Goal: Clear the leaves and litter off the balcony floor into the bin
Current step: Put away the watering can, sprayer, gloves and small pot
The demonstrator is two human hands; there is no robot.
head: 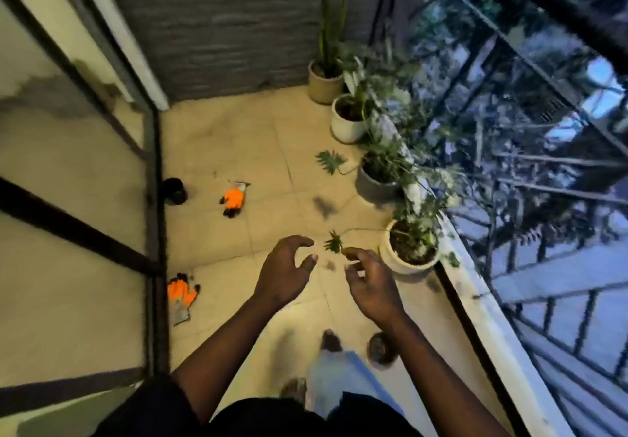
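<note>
My left hand (283,270) and my right hand (372,283) are held out over the tiled balcony floor (244,151), fingers loosely curled, nothing in either. Just beyond my right fingertips a small green leaf (333,242) on a long stalk reaches out from the near white pot (407,249). A bigger lobed leaf (329,161) lies on the tiles beside the grey pot (375,181). Dark smudges of litter (323,206) mark the tiles between them. No bin is plainly in view.
Two orange work gloves (233,200) (181,295) lie on the floor near the glass door (68,198). A small black pot (175,191) stands by the door frame. Potted plants (350,113) line the railing ledge (475,283). A brown dish (380,348) sits by my feet.
</note>
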